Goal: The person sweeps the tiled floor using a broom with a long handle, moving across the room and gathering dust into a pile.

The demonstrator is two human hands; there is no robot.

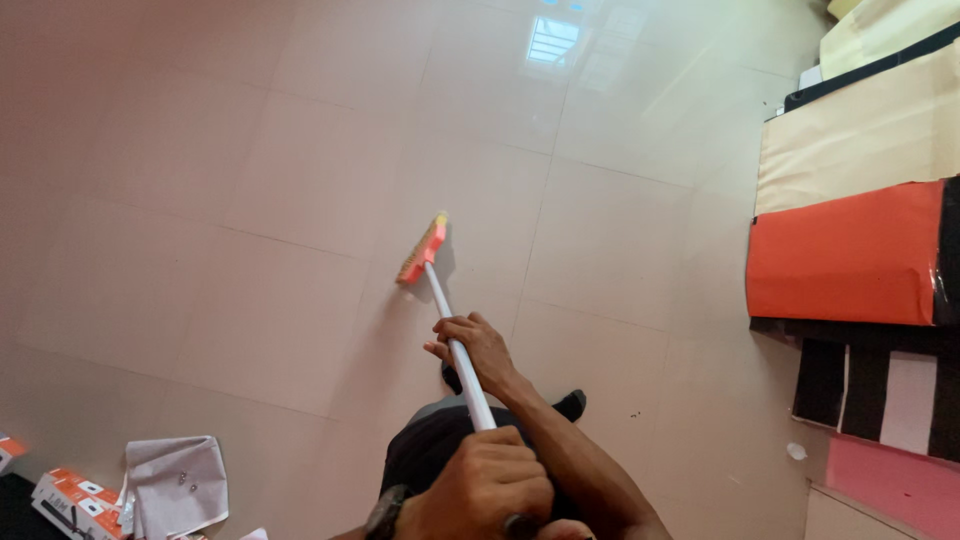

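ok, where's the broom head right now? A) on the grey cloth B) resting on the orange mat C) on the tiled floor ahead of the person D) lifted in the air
C: the broom head rests on the tiled floor, with both hands on the white handle.

A single head-worn camera looks steeply down from standing height over the person's own forearms onto the tiled floor (pixel 250 200). The hands sit close at the lower edge; the floor lies farther off. No second view is supplied.
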